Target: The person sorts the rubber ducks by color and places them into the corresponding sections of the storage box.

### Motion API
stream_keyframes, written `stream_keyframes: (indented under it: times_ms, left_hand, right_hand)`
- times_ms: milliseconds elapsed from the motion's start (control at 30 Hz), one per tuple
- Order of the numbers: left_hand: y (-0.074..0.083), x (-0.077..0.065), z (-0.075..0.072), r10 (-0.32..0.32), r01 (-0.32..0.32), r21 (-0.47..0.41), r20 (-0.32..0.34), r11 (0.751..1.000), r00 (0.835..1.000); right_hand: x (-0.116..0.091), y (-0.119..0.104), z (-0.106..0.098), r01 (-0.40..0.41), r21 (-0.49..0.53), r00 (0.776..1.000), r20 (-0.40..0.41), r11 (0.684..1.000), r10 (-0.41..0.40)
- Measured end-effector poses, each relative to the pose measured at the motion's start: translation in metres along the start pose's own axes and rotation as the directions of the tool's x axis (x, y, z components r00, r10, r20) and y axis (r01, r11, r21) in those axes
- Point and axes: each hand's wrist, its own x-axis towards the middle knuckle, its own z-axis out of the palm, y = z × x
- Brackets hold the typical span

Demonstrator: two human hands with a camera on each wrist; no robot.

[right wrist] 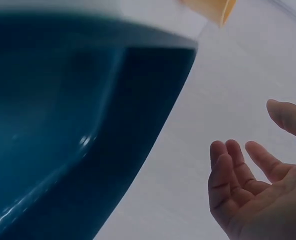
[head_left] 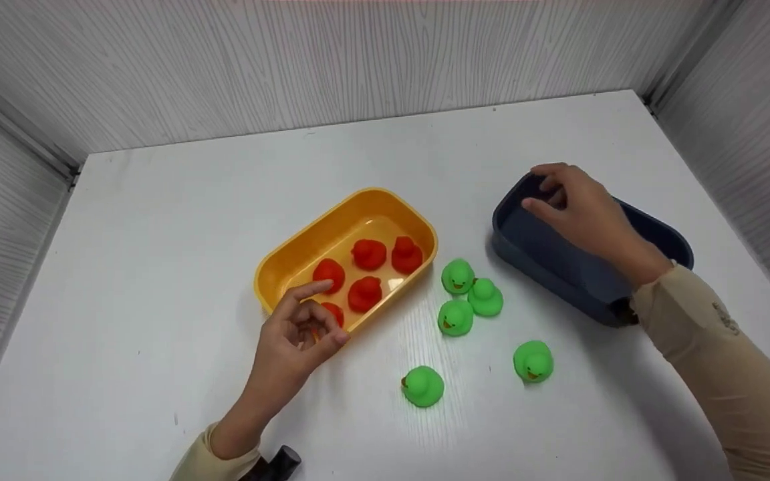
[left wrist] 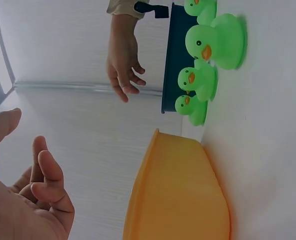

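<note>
My left hand (head_left: pixel 291 347) hovers over the near-left corner of a yellow plastic tub (head_left: pixel 385 208). Its thumb and forefinger stand apart with nothing between them. Several red rubber ducks (head_left: pixel 369 254) lie inside that tub, one partly hidden behind the fingers. Over the dark blue tub (head_left: pixel 537 268) hangs my right hand (head_left: pixel 585 210), fingers loosely bent and holding nothing, as the right wrist view also shows in the hand (right wrist: pixel 258 185). No duck shows in the visible part of the blue tub; the forearm covers some of it.
Between the tubs, three green rubber ducks (head_left: pixel 456 317) cluster on the white table (head_left: pixel 178 267). Nearer to me sit another green duck (head_left: pixel 423 386) and, farther right, one more green duck (head_left: pixel 533 361). Pale wood-grain panels (head_left: pixel 358 60) enclose the table's back and sides.
</note>
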Motion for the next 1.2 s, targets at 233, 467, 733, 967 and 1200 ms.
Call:
stream_keyframes:
  times_ms: [233,467,733,967,1200]
  left_hand:
    - [0.002,-0.001,0.01,0.06,-0.06,-0.014,0.06,0.998,0.996]
    - [-0.003,-0.002,0.022,0.011,-0.01,-0.014,0.109,1.0,0.994]
    - [-0.018,-0.002,0.035,-0.082,0.071,0.054,0.244,0.996,0.966]
    - [-0.031,-0.002,0.04,-0.157,0.122,0.116,0.371,0.986,0.915]
    - [-0.04,-0.001,0.045,-0.142,0.081,0.166,0.396,0.983,0.907]
  right_hand:
    - [-0.016,0.033,-0.025,-0.046,0.043,0.999,-0.025,0.998,0.047]
    - [-0.034,0.055,-0.044,-0.108,0.01,0.994,-0.005,0.994,0.108]
    - [-0.06,0.085,-0.057,-0.186,0.049,0.982,-0.007,0.981,0.187]
    - [-0.079,0.107,-0.062,-0.225,0.084,0.972,-0.045,0.971,0.229]
    - [-0.091,0.125,-0.059,-0.274,0.06,0.96,-0.036,0.96,0.276]
